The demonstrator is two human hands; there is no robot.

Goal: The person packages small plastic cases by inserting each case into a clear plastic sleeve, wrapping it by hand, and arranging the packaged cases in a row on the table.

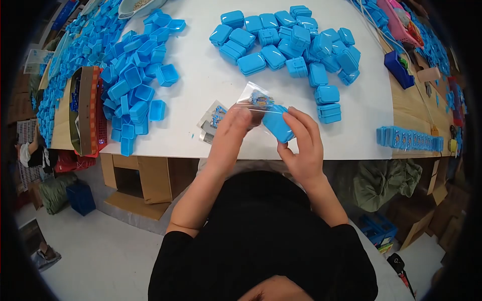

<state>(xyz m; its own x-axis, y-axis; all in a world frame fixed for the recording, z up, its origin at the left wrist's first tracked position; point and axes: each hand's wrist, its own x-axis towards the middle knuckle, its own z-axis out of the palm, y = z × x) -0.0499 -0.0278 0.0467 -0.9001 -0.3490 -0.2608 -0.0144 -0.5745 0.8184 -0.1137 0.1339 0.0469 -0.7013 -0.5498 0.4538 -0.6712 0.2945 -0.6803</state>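
Note:
Near the front edge of the white table, my left hand (232, 129) pinches a clear plastic bag (247, 93) with a colourful print on it. My right hand (305, 143) is closed on a small blue plastic case (277, 126), thumb below and fingers over its right side. The case is tilted, and its upper left end overlaps the printed part of the bag. Left fingertips are partly hidden behind the bag. Beside my left wrist lie flat printed packets (216, 118), partly covered by the hand.
Closed blue cases (268, 36) are spread over the table's far side, trailing down to the right. Open blue trays (133, 78) heap up on the left beside a red basket (102, 125). A row of packed blue cases (409, 139) and a blue tape dispenser (398, 69) are at right.

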